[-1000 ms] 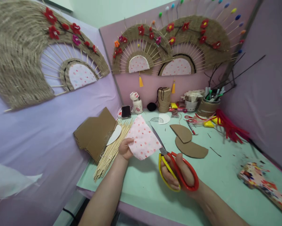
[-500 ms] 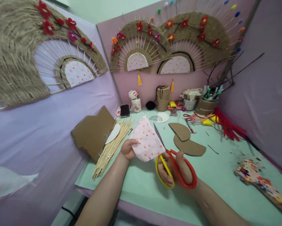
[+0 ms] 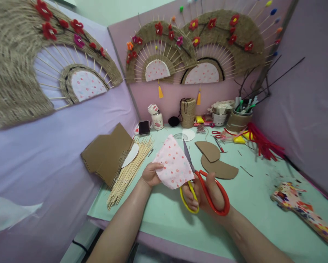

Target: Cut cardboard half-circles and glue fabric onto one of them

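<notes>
My left hand (image 3: 152, 174) pinches the left edge of a pink fabric piece (image 3: 174, 164) with small red dots, held up over the table. In my right hand (image 3: 205, 191) is a pair of scissors (image 3: 213, 195) with one red and one yellow handle loop; my thumb is at the red loop and my fingers are in the yellow one. One blade shows along the fabric's right edge, pointing up and away. The other blade is hidden behind the fabric. Two cut cardboard pieces (image 3: 220, 168) lie just beyond the scissors.
Bamboo sticks (image 3: 131, 173) and folded cardboard (image 3: 106, 151) lie at the left. Along the back stand a twine spool (image 3: 188, 112), a jar (image 3: 157, 120) and a pot of pens (image 3: 239, 119). Red pipe cleaners (image 3: 265, 144) and a paint-stained object (image 3: 303, 212) are at the right.
The scissor handles have spread a little wider apart. The fabric and both hands have shifted slightly to the right, and the view has moved a little.
</notes>
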Demonstrator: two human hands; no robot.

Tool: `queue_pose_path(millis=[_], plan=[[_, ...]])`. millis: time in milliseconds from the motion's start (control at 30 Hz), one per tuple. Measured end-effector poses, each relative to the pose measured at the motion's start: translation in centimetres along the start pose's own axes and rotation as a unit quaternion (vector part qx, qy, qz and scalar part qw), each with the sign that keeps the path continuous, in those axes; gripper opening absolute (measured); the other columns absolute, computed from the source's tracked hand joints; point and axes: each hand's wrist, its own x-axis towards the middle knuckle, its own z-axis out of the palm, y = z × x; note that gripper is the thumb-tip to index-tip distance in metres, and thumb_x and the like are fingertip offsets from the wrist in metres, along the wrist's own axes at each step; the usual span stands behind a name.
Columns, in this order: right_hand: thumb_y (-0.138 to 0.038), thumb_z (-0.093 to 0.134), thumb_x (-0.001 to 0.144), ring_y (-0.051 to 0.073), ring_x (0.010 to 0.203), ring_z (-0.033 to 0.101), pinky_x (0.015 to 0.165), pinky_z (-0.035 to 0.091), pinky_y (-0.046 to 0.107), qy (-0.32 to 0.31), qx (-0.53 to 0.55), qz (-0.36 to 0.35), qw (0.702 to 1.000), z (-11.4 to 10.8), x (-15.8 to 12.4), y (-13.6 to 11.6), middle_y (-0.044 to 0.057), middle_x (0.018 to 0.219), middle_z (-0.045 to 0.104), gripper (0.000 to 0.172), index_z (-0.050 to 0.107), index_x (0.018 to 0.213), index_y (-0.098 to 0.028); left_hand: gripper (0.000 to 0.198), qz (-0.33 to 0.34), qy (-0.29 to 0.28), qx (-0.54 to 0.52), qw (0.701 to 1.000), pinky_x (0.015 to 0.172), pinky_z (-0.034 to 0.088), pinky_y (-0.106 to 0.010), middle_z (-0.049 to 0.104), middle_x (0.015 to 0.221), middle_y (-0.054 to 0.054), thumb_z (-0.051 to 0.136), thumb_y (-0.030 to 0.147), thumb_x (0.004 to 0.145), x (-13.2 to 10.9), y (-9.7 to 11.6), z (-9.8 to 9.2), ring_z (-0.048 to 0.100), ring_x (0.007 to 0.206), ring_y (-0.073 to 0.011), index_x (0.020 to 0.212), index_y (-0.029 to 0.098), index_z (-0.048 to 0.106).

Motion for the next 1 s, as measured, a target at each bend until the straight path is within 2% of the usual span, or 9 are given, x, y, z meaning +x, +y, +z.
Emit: queue_pose_path(millis=[200,433,567,633,767,867,1000], plan=[[-0.093,0.03,0.063,0.009,0.036,0.033,0.038,0.029,0.024,-0.013,-0.034,0.013,0.999,-0.6,0.0,0.3,-0.004,0.042,0.036,0.076,0.046,0.055,-0.02,0.057,-0.002,-0.01,-0.001,1.0,0.108,0.033,-0.049,0.071,0.109,-0.018,0.055,0.013,0.072,0.0,-0.1,0.2,0.056,0.12,-0.0341,0.129,0.005,0.053],[-0.091,0.035,0.065,0.005,0.028,0.025,0.03,0.021,0.02,0.023,-0.017,0.037,0.999,-1.0,0.0,0.4,-0.006,0.034,0.029,0.074,0.041,0.046,-0.02,0.064,-0.001,-0.01,-0.007,1.0,0.109,0.033,-0.05,0.07,0.11,-0.018,0.056,0.012,0.072,0.1,0.0,0.3,0.055,0.121,-0.0342,0.135,0.005,0.047],[-0.089,0.044,0.064,0.003,0.025,0.019,0.026,0.016,0.018,0.09,-0.005,0.053,0.994,-0.9,-0.2,0.4,-0.009,0.033,0.029,0.07,0.047,0.057,-0.019,0.067,0.0,-0.014,-0.005,1.0,0.109,0.032,-0.05,0.069,0.113,-0.019,0.057,0.012,0.07,0.0,0.1,0.3,0.054,0.122,-0.0352,0.135,0.006,0.047],[-0.088,0.048,0.062,0.003,0.025,0.018,0.025,0.016,0.017,0.1,-0.021,0.055,0.993,-1.0,-0.3,0.6,-0.01,0.033,0.029,0.069,0.048,0.061,-0.019,0.064,0.003,-0.012,0.0,1.0,0.108,0.033,-0.051,0.069,0.113,-0.018,0.058,0.012,0.07,0.0,0.1,0.4,0.054,0.122,-0.0355,0.133,0.007,0.049],[-0.087,0.046,0.064,0.004,0.026,0.023,0.026,0.019,0.016,0.089,-0.087,0.042,0.991,-1.3,-0.6,1.1,-0.01,0.037,0.035,0.068,0.049,0.072,-0.019,0.052,0.028,-0.009,0.021,0.999,0.106,0.034,-0.052,0.071,0.109,-0.016,0.063,0.014,0.069,-0.5,0.3,0.5,0.055,0.12,-0.0359,0.121,0.011,0.06],[-0.084,0.044,0.071,0.004,0.028,0.024,0.027,0.022,0.016,0.048,-0.136,-0.008,0.99,-1.2,-0.9,1.1,-0.01,0.04,0.038,0.065,0.048,0.08,-0.019,0.049,0.055,-0.018,0.047,0.997,0.105,0.035,-0.053,0.071,0.108,-0.014,0.07,0.018,0.064,-1.0,0.8,-0.2,0.054,0.121,-0.0374,0.113,0.015,0.064],[-0.08,0.042,0.077,0.004,0.028,0.022,0.03,0.023,0.017,0.007,-0.16,-0.063,0.985,-0.9,-1.0,0.8,-0.011,0.039,0.037,0.06,0.047,0.08,-0.02,0.049,0.09,-0.011,0.035,0.995,0.106,0.033,-0.053,0.071,0.111,-0.01,0.074,0.036,0.063,-1.3,1.7,-1.2,0.049,0.126,-0.0373,0.109,0.022,0.065]])
